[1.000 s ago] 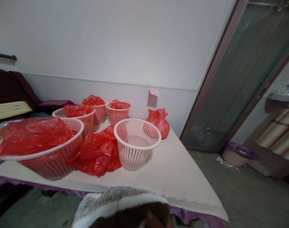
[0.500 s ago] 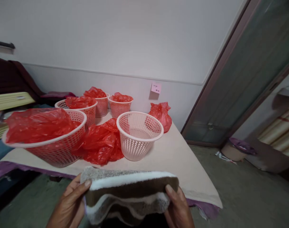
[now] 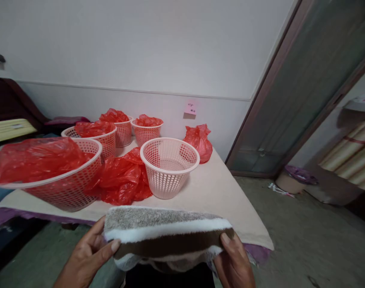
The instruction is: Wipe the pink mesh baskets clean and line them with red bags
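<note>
A fluffy striped cloth (image 3: 167,231) in grey, white and brown is stretched between my two hands, just in front of the table's near edge. My left hand (image 3: 86,254) pinches its left end, thumb on top. At the right end, my right hand (image 3: 234,256) grips it the same way. The lower part of the cloth sags in folds. Beyond it on the table stands a pink perforated plastic basket (image 3: 167,182) with nothing visible inside. A crumpled red plastic bag (image 3: 124,180) lies left of that basket.
Several pink baskets with red bags stand at the left, the largest basket (image 3: 71,192) nearest. A tied red bag (image 3: 200,144) sits by the wall, below a pink note (image 3: 190,109). The table (image 3: 230,208) has a pale cover. A bin (image 3: 293,180) stands on the floor.
The cloth has been pulled straighter and tipped so more of its grey band shows. My hands have moved slightly farther apart. The view has shifted a little to the right.
</note>
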### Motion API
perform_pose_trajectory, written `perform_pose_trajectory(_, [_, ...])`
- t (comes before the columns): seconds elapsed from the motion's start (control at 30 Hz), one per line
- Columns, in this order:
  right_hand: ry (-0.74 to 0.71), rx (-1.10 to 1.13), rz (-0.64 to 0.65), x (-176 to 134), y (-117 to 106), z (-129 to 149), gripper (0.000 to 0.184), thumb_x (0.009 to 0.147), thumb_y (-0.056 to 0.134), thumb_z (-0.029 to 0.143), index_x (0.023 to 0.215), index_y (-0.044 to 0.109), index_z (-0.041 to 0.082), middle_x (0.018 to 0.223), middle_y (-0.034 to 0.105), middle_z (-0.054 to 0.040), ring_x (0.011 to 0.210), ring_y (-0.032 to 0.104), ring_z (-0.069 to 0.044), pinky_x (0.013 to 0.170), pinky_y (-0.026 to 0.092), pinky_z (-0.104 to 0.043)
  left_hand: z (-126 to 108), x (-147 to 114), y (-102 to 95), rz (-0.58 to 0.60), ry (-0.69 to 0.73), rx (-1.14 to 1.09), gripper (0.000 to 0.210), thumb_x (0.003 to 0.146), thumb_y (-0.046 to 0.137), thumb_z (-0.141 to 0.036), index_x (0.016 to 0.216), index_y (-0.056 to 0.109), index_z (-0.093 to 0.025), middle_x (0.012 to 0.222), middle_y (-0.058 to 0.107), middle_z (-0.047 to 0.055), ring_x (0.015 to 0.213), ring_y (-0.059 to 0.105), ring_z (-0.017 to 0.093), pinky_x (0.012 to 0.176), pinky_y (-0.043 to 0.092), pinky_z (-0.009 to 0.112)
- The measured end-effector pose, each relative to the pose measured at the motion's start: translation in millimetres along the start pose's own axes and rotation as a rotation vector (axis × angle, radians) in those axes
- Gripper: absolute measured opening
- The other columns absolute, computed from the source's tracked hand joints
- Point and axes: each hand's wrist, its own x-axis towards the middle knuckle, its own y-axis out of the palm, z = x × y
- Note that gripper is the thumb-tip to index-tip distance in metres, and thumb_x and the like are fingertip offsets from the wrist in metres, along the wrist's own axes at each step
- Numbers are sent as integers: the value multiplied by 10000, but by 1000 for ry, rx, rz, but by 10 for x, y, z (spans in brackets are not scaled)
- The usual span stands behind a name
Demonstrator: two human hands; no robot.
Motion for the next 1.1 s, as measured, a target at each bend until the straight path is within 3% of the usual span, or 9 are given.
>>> perform_pose_trajectory(0.1, [-52,-123,-122,47,-242,-48,435,678,803,442,1073,713,284,1106,739,-60,1016,684,-269,848,561,-390,-84,-17,118,-154,-34,102,954,253,935,-275,1133,571,-225,939,768,54,901,701,323,723,592,316])
perform_pose_trajectory(0.2, [-96,-251,-212,132,-419,-49,500,621,829,481,1063,721,273,1145,722,-53,1116,630,-271,951,503,-376,-163,-45,261,-220,30,180,764,258,927,-361,942,609,-238,866,766,18,838,699,261,719,580,255])
perform_pose_trajectory(0.4, [-398,-508,-16,218,-457,173,336,816,686,403,1119,704,259,1285,594,-63,1203,546,-247,1024,411,-321,-134,-110,448,-280,102,313,654,367,860,-573,873,636,-224,849,759,28,798,693,228,711,566,224])
perform_pose_trajectory(0.53, [-440,-521,23,246,-446,241,342,866,629,373,1193,672,283,1410,499,-64,1315,452,-264,1102,329,-367,-61,-80,490,-326,105,277,696,323,866,-582,864,620,-219,846,757,25,766,689,225,672,569,229])
perform_pose_trajectory(0.6, [-451,-549,46,286,-484,235,330,859,639,365,1171,686,270,1415,499,-78,1314,455,-277,1097,343,-389,-36,-47,517,-331,61,249,737,326,866,-593,913,622,-221,823,755,18,737,691,230,649,570,241])
perform_pose_trajectory(0.73, [-440,-612,1,384,-563,223,310,828,672,398,1078,722,223,1297,583,-108,1210,538,-285,1009,435,-368,-19,19,580,-343,23,232,771,348,867,-603,989,646,-236,793,751,4,738,694,234,626,565,234])
perform_pose_trajectory(0.83, [-439,-644,-15,419,-526,258,267,813,682,420,965,737,208,1109,637,-94,1047,597,-254,913,470,-316,12,59,561,-337,59,262,665,404,854,-604,940,672,-255,821,754,-2,751,690,224,628,559,219])
perform_pose_trajectory(1.0, [-463,-646,9,374,-416,353,206,837,652,419,857,725,227,880,632,-44,837,582,-200,738,458,-259,130,138,471,-308,105,340,507,519,812,-604,892,677,-289,809,748,-20,716,675,205,627,552,211])
perform_pose_trajectory(1.1, [-520,-687,-20,326,-498,379,195,854,629,415,861,726,246,854,628,-34,814,578,-191,729,450,-255,153,186,534,-290,109,339,491,524,804,-615,863,662,-290,798,742,-25,701,673,204,617,545,210])
